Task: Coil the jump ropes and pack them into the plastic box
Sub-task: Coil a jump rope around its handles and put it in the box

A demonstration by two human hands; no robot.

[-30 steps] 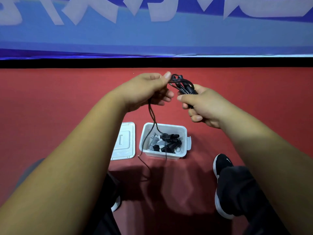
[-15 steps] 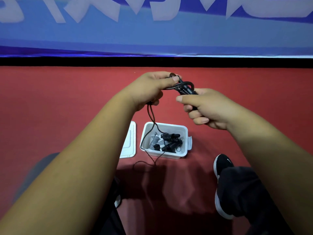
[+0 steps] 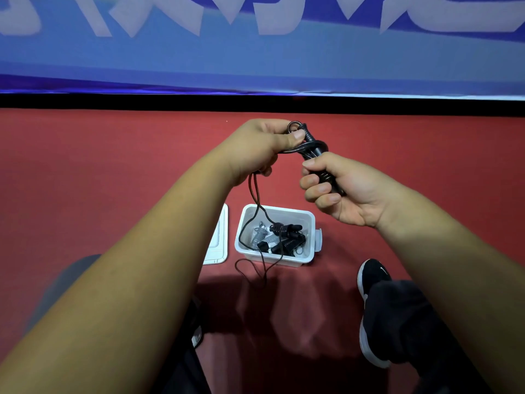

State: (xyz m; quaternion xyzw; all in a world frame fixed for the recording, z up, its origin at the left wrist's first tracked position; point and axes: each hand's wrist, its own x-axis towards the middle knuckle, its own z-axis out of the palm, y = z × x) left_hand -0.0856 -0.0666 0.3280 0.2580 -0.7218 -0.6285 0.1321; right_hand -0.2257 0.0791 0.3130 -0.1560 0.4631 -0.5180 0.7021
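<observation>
While right hand [image 3: 345, 191] grips jump rope handles [image 3: 314, 145], left hand [image 3: 260, 147] pinches the cord [image 3: 289, 151]; slack hangs over plastic box [image 3: 301, 258].

Left hand [image 3: 261, 147] pinching, right hand [image 3: 345, 191] fisted, both raised together

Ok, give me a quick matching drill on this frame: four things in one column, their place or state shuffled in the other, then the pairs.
Things:
1 lid
2 plastic box
3 right hand
4 loose cord

Place or state:
A open-topped, holds coiled jump ropes
B curled round the black handles
C flat on the red floor, left of the box
D hangs from the left hand

Pairs: 1-C, 2-A, 3-B, 4-D
</observation>
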